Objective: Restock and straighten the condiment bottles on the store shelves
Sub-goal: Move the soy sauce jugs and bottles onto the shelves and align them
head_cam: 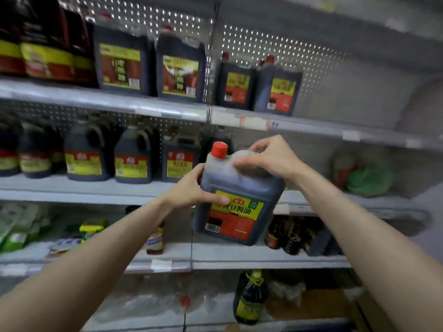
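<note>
Tilted soy sauce jug (236,200) – red cap, gripped by left hand (191,190), right hand (268,156)

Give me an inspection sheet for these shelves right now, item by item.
Surface: shelf, with a bare stretch at its right end.
Job's things: jug with a red cap, tilted and held in the air; two similar jugs stand on the level above.
Clutter: green bag on the shelf's right.
Hands: left hand grips the jug's side; right hand grips its top.
Cables: nothing seen.
Surroundings: pegboard backing; the view is blurred.
</note>
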Action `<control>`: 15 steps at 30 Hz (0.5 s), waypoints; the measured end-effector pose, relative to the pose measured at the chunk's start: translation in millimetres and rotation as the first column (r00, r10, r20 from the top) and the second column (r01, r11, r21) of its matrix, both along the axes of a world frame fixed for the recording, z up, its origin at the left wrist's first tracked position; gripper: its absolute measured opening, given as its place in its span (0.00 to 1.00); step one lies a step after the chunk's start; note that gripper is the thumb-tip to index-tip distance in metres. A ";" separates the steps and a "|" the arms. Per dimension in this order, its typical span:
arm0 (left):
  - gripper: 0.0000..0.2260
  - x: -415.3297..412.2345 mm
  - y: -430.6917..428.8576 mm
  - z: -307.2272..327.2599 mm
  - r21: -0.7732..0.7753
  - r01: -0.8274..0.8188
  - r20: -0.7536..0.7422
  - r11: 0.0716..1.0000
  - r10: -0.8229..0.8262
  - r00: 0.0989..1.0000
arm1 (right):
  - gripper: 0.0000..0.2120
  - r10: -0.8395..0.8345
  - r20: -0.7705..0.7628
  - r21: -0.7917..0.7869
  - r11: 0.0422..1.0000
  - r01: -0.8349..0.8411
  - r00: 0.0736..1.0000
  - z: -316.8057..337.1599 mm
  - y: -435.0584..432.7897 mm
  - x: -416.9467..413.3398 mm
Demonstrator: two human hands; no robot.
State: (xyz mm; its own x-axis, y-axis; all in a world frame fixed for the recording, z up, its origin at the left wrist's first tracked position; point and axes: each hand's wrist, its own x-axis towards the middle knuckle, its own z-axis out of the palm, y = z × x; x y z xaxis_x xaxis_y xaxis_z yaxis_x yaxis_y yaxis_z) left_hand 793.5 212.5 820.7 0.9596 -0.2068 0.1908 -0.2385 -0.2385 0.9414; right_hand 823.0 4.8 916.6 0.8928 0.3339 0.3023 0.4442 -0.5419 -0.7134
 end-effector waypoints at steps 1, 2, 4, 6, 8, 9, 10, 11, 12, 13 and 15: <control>0.41 -2.1 -0.8 22.5 0.000 -0.006 0.031 1.000 0.006 1.000 | 0.15 0.007 0.038 0.004 1.000 -0.007 0.999 20.9 -2.7 -2.9; 0.42 -4.2 -2.2 43.1 0.003 -0.008 0.050 1.000 0.007 0.999 | 0.17 0.013 0.067 0.004 1.000 -0.013 0.998 40.2 -4.4 -6.4; 0.41 -7.2 -7.2 78.1 -0.006 -0.008 0.099 1.000 0.009 0.995 | 0.17 0.015 0.132 0.005 1.000 -0.016 0.991 75.6 -9.0 -11.7; 0.39 -8.6 -12.8 103.6 -0.034 -0.020 0.151 0.999 0.025 0.988 | 0.14 0.024 0.165 -0.002 1.000 -0.024 0.986 103.3 -13.1 -11.8; 0.40 -6.4 -17.5 124.4 -0.035 -0.029 0.192 0.999 0.035 0.981 | 0.11 0.054 0.183 -0.009 0.999 -0.054 0.982 125.7 -18.3 -10.1; 0.41 -3.4 -19.5 131.9 -0.035 -0.039 0.205 0.999 0.046 0.978 | 0.11 0.064 0.194 -0.002 0.998 -0.065 0.979 133.2 -21.9 -8.1; 0.42 0.9 -22.7 141.8 -0.034 -0.049 0.221 0.998 0.056 0.974 | 0.11 0.076 0.213 0.007 0.997 -0.079 0.974 142.6 -26.7 -5.5; 0.43 5.1 -24.0 146.7 -0.038 -0.058 0.230 0.998 0.065 0.971 | 0.11 0.086 0.228 0.009 0.996 -0.091 0.970 147.3 -29.1 -2.0; 0.44 9.1 -26.8 153.4 -0.036 -0.072 0.239 0.997 0.079 0.968 | 0.11 0.097 0.245 0.008 0.995 -0.102 0.965 153.7 -31.8 2.1; 0.44 13.6 -31.1 158.9 -0.036 -0.093 0.252 0.995 0.099 0.963 | 0.10 0.105 0.258 -0.002 0.994 -0.108 0.960 160.0 -34.4 6.2; 0.43 24.3 -39.5 167.0 -0.046 -0.133 0.287 0.990 0.141 0.948 | 0.11 0.114 0.269 -0.031 0.994 -0.110 0.956 171.8 -38.9 15.7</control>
